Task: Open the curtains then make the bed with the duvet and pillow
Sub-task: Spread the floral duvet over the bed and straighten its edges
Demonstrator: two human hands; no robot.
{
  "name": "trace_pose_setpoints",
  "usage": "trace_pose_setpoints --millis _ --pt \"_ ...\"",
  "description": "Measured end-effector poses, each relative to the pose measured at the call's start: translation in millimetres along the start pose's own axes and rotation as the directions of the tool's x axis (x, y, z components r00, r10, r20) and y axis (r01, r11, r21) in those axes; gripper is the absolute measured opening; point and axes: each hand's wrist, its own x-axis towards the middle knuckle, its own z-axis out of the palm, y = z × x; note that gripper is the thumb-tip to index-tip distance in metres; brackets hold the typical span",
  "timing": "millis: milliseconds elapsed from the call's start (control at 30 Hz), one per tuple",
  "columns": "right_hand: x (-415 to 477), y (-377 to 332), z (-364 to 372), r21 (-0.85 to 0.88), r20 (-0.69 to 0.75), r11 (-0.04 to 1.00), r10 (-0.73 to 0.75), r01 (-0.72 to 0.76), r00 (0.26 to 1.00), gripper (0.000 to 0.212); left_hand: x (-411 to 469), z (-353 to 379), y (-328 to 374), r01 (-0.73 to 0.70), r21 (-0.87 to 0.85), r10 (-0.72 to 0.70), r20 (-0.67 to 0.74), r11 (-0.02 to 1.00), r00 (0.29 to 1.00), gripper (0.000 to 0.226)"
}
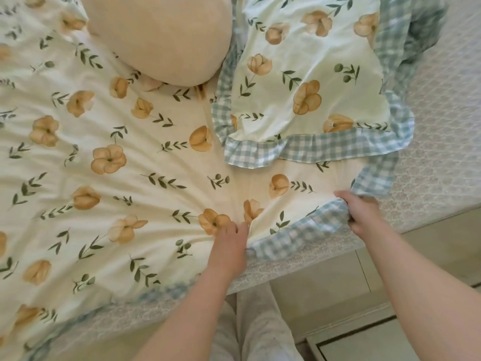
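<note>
Nearest the camera, two bare forearms are stretched from the near edge out over the bed, and legs (256, 321) in pale trousers are seen between them. The duvet (104, 152), cream with tan flowers, green sprigs and a blue-and-white checked border, is spread over the left and middle of the bed as far as its near edge. Its cloth is drawn into creases that fan out from the near middle. The mattress (432, 131), covered in pale quilted fabric, is left bare along the right side and in a strip at the near edge. The pillow (299, 74), in matching flowered cloth with a checked frill, is laid at the far right, its near frill resting on the duvet. A plain beige rounded cushion (161, 35) is set on the duvet at the far middle, just beside the pillow. The right hand (360, 214) is clamped on the duvet's checked border at the near right corner, fingers curled under the cloth. The left hand (229, 246) is held apart from it, to the left, its fingers dug into the bunched cloth where the creases meet.
</note>
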Motion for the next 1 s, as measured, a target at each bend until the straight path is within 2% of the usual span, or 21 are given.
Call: trace_pose_setpoints --millis 100,167,233,300,400,467,633,733,833,900,1000 --pt "0.1 18.5 18.1 -0.035 -0.069 0.999 0.006 -0.009 0.998 0.058 -11.8 11.0 -26.1 -0.064 -0.074 0.067 0.039 0.995 0.997 0.072" --pt "-8.8 35.0 33.2 0.010 -0.021 0.991 0.134 -0.134 0.991 0.069 -17.8 13.2 -43.5 -0.125 -0.109 0.129 0.024 0.986 0.991 0.082" --pt "-24.4 53.1 56.1 0.017 0.073 0.974 0.224 -0.226 0.972 0.078 -27.4 14.2 -65.7 -0.155 -0.069 0.153 -0.033 0.986 0.988 0.087" --pt "-43.6 70.6 81.3 -0.033 0.100 0.966 0.260 -0.258 0.960 0.088 -41.1 14.3 -92.5 -0.098 -0.016 0.095 -0.118 0.995 0.988 0.089" --pt "-74.4 102.7 115.0 -0.067 0.116 0.955 0.295 -0.289 0.948 0.101 -73.4 11.8 -140.2 0.127 0.015 -0.120 -0.243 0.992 0.963 0.099" --pt "-97.7 125.1 139.2 -0.091 0.175 0.949 0.312 -0.300 0.934 0.096 -96.6 10.2 -174.1 0.203 0.043 -0.184 -0.272 0.978 0.945 0.099" --pt "-146.1 175.5 194.1 -0.128 0.284 0.939 0.342 -0.319 0.896 0.085 -127.4 6.1 -226.9 0.278 0.113 -0.242 -0.258 0.954 0.935 0.087" --pt "-165.6 189.6 214.5 -0.154 0.248 0.937 0.344 -0.314 0.905 0.059 -132.3 -0.4 -241.7 0.294 0.084 -0.256 -0.305 0.952 0.917 0.058" --pt "-173.1 191.9 209.7 -0.297 0.186 0.916 0.334 -0.271 0.924 0.043 -136.0 -5.0 -244.4 0.323 0.068 -0.294 -0.270 0.944 0.917 0.029" --pt "-176.7 196.5 196.8 -0.400 0.152 0.878 0.346 -0.263 0.926 0.040 -142.5 1.4 -239.7 0.347 0.067 -0.326 -0.214 0.936 0.921 0.027" --pt "-180.6 208.1 181.7 -0.438 0.130 0.850 0.381 -0.292 0.916 0.039 -154.6 15.4 -231.1 0.364 0.069 -0.350 -0.159 0.929 0.923 0.034"
